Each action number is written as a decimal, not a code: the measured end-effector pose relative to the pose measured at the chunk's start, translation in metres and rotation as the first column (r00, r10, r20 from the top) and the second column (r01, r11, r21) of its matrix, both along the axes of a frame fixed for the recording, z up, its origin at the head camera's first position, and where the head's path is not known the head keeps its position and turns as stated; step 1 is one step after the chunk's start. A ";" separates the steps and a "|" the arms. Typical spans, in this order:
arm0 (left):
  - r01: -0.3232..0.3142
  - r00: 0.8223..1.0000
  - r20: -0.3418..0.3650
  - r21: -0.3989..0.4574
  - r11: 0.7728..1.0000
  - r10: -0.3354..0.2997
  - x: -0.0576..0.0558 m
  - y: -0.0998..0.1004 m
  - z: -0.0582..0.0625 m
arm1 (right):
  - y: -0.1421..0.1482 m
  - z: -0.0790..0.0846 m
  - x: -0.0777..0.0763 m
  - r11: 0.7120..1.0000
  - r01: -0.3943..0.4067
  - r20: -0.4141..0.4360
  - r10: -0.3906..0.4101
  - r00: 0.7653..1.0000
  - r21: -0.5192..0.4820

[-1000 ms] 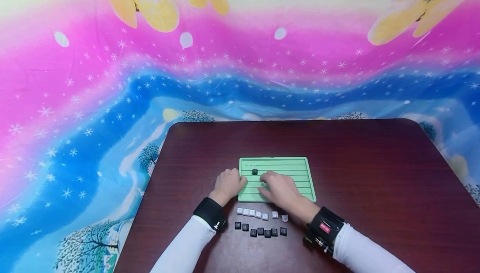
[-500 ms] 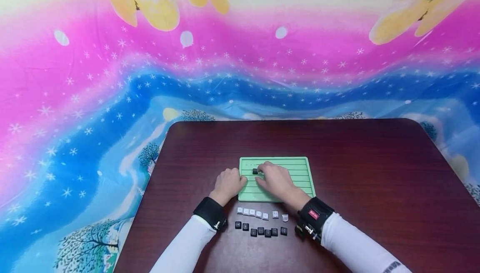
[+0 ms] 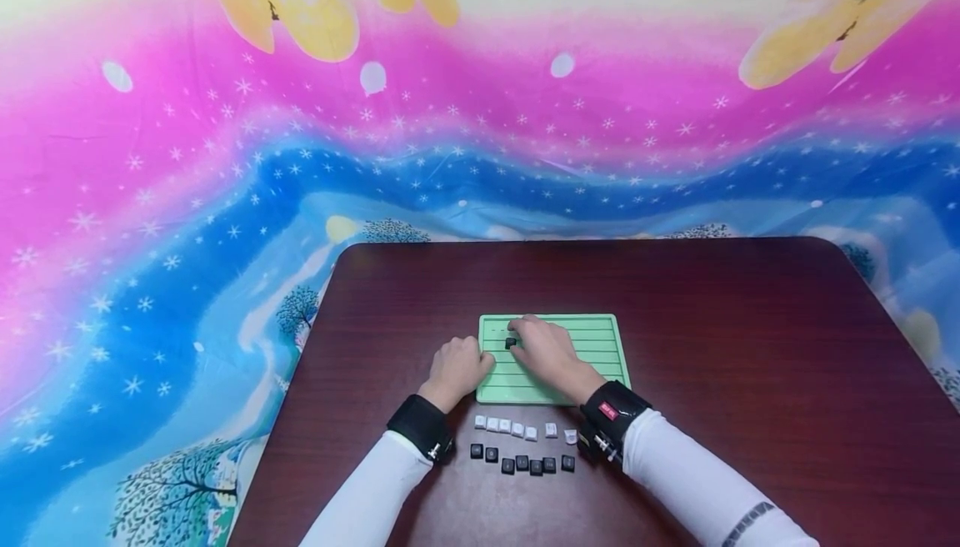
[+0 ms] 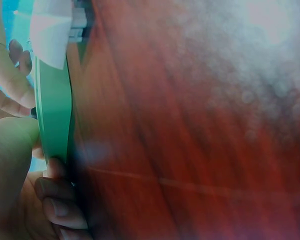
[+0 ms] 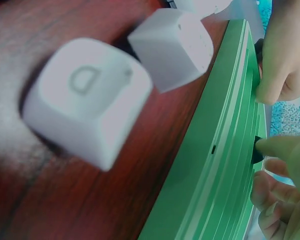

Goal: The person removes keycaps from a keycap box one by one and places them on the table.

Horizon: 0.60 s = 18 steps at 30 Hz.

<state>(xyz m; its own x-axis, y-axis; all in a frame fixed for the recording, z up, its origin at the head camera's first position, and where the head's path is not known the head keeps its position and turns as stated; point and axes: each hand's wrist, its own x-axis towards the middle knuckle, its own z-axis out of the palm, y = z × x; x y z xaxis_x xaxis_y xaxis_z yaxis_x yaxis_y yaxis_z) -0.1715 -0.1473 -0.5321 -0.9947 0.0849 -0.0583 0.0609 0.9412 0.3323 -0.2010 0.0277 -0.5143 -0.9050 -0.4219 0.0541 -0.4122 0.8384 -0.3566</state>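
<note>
A light green ridged tray (image 3: 603, 358) lies on the table. My left hand (image 3: 457, 370) grips its left edge, thumb over the rim and fingers curled against the outer side, as the left wrist view shows. One black keycap (image 3: 510, 343) sits toward the tray's upper left. My right hand (image 3: 551, 353) reaches over the tray and pinches this keycap between thumb and forefinger. In the right wrist view the thumb covers part of the black keycap (image 5: 257, 150).
In front of the tray runs a row of several white keycaps (image 3: 505, 427). Nearer to me is an uneven row of several black keycaps (image 3: 522, 464). The dark red-brown table (image 3: 750, 347) backs onto a colourful printed cloth (image 3: 480, 113).
My right hand has moved left and slightly away across the tray, and its thumb and forefinger have closed on the black keycap. My left hand has stayed at the tray's edge.
</note>
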 end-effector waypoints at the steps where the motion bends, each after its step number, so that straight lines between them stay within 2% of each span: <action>1: 0.001 1.000 0.000 0.002 1.000 -0.001 0.000 0.000 0.000 | -0.001 0.000 -0.001 1.000 -0.004 0.005 0.004 1.000 0.005; 8: 0.007 1.000 -0.017 0.012 1.000 -0.007 0.000 0.000 -0.001 | -0.005 0.000 -0.003 0.999 -0.023 0.013 0.022 1.000 0.037; 18: -0.005 1.000 0.005 0.016 1.000 0.005 0.000 0.000 -0.002 | -0.006 0.001 -0.004 0.998 -0.038 0.007 0.038 0.999 0.040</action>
<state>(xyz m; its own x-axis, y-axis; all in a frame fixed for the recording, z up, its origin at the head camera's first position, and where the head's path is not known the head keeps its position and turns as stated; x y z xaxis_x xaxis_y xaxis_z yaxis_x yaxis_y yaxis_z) -0.1717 -0.1476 -0.5345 -0.9948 0.0806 -0.0623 0.0541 0.9362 0.3473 -0.2047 0.0216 -0.5129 -0.8886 -0.4577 0.0306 -0.4417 0.8357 -0.3263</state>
